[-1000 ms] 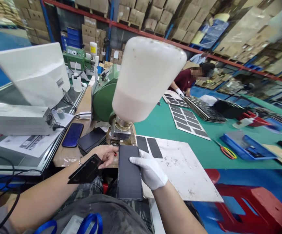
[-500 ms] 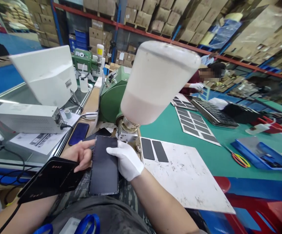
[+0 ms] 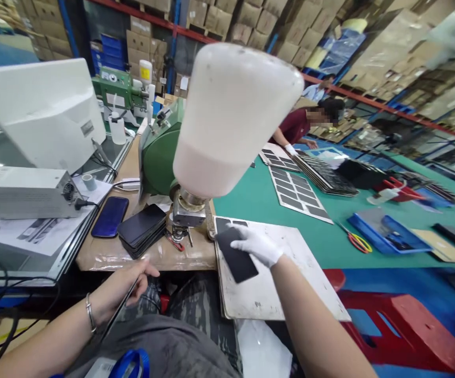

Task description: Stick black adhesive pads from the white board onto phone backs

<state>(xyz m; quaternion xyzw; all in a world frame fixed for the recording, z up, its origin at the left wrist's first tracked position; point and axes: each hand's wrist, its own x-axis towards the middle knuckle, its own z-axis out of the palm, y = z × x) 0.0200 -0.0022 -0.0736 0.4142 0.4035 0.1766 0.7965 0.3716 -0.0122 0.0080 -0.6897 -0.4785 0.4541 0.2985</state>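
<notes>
My right hand (image 3: 257, 243), in a white glove, holds a flat black panel (image 3: 236, 255) tilted over the stained white board (image 3: 290, 283), near two black strips (image 3: 222, 223) at the board's far left corner. My bare left hand (image 3: 123, 286), with a bracelet on the wrist, grips another thin black panel (image 3: 117, 314) seen edge-on, low over my lap. Just ahead stands the green machine (image 3: 160, 152) with its big white inverted bottle (image 3: 231, 115) and metal nozzle (image 3: 188, 207).
A stack of black panels (image 3: 142, 229) and a dark phone (image 3: 109, 216) lie on the brown bench left of the nozzle. A white monitor (image 3: 42, 113) and a grey box (image 3: 22, 191) stand at left. Another person (image 3: 304, 128) works across the green table; scissors (image 3: 355, 240), blue tray (image 3: 388, 233), red stool (image 3: 404, 325).
My right hand has carried the black panel from in front of the nozzle rightward onto the white board. My left hand dropped lower and turned its panel edge-on.
</notes>
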